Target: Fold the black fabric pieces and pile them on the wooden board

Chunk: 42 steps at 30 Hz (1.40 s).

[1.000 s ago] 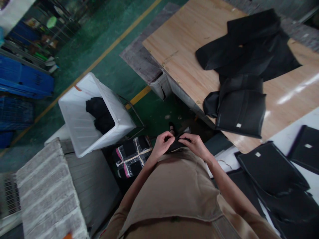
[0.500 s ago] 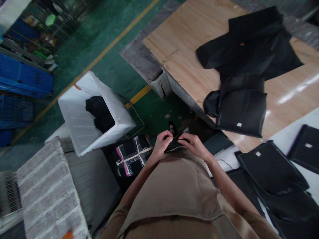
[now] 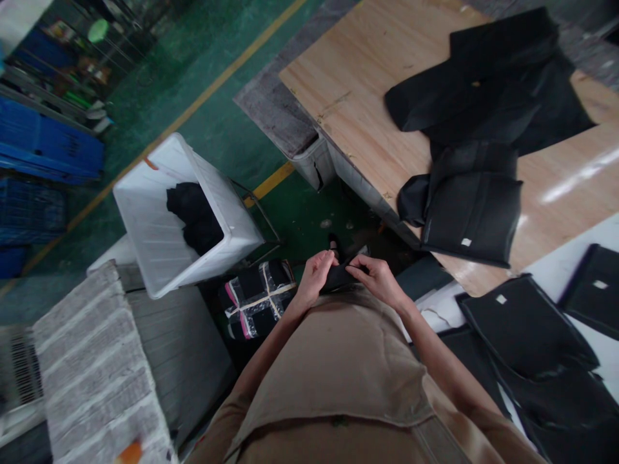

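Close in front of my apron, both hands pinch the edge of a piece of black fabric [image 3: 338, 278]. My left hand [image 3: 315, 276] grips it on one side, thumb against fingers. A short gap away, my right hand [image 3: 376, 276] holds the same edge between thumb and forefinger. The fabric hangs down at my waist, and its lower part is hidden by my hands and apron. Right of my hands, a black padded piece with a small white label [image 3: 471, 219] lies on the wooden tabletop [image 3: 338, 71].
A white bin [image 3: 155, 238] with black cloth inside stands at the left. Below it sits a taped bundle [image 3: 264, 299]. More black pieces [image 3: 529, 325] lie on a white surface at the right. A cloth-covered block [image 3: 97, 367] is at lower left.
The fabric between my hands shows a little more of its surface, and my fingers have shifted slightly along its edge. The whole view has moved a little.
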Each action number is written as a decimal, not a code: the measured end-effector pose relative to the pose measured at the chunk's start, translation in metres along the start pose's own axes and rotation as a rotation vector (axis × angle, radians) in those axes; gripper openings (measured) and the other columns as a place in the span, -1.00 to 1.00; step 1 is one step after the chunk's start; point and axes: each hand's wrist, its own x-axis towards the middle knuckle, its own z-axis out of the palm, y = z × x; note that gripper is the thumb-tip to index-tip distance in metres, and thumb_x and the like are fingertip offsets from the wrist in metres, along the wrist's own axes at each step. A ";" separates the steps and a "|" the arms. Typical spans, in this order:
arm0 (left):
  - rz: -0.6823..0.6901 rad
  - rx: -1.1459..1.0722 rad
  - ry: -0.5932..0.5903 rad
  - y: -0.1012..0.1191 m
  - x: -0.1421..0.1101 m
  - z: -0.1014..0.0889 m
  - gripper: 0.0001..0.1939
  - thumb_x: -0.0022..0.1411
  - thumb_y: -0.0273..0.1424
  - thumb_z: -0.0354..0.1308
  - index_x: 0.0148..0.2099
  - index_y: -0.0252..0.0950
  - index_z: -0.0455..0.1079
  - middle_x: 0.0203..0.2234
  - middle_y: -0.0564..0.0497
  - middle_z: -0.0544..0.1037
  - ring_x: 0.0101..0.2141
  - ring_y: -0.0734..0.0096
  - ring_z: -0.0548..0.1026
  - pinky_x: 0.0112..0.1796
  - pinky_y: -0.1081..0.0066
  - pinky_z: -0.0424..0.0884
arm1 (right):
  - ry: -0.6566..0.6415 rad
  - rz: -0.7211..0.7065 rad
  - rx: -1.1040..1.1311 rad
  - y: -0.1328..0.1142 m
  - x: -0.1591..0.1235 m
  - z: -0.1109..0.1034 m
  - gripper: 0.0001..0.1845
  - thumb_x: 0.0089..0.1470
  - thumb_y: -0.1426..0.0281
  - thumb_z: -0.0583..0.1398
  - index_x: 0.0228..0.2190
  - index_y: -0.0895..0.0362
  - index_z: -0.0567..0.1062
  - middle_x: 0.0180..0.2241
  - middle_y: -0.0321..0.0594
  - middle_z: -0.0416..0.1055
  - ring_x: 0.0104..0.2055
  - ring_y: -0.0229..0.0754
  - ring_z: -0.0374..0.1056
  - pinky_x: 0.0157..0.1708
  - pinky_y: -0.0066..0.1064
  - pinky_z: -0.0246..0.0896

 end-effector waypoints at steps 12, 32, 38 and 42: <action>-0.026 -0.027 -0.120 -0.002 -0.001 -0.004 -0.57 0.12 0.02 0.21 -0.31 -0.30 0.41 -0.48 0.06 0.44 -0.44 0.43 0.36 -0.38 0.44 0.27 | 0.024 0.010 -0.008 0.003 0.002 0.001 -0.76 0.17 0.26 0.19 -0.46 0.14 0.45 -0.50 -0.31 0.36 -0.45 -0.25 0.26 -0.42 -0.44 0.12; -0.111 0.034 -0.119 0.004 0.005 -0.019 -0.80 0.12 -0.26 0.26 -0.33 -0.32 0.47 -0.41 0.05 0.52 -0.39 0.43 0.42 -0.32 0.46 0.31 | 0.198 -0.028 -0.029 0.014 -0.001 -0.019 -0.81 0.14 0.26 0.24 -0.43 0.11 0.50 -0.42 -0.23 0.45 -0.36 -0.16 0.36 -0.36 -0.39 0.23; -0.137 0.003 -0.181 0.003 0.004 -0.022 -0.78 0.11 -0.25 0.27 -0.30 -0.32 0.45 -0.40 0.05 0.51 -0.39 0.44 0.42 -0.32 0.47 0.30 | 0.233 -0.038 -0.027 0.015 0.001 -0.014 -0.84 0.13 0.29 0.25 -0.41 0.12 0.50 -0.41 -0.25 0.45 -0.35 -0.17 0.36 -0.35 -0.40 0.21; -0.149 -0.029 -0.203 0.003 0.004 -0.023 -0.70 0.01 -0.26 0.36 -0.26 -0.32 0.45 -0.40 0.07 0.51 -0.38 0.44 0.42 -0.32 0.47 0.31 | 0.222 -0.026 -0.024 0.016 0.000 -0.013 -0.84 0.13 0.29 0.24 -0.42 0.12 0.49 -0.42 -0.25 0.45 -0.36 -0.17 0.36 -0.35 -0.39 0.23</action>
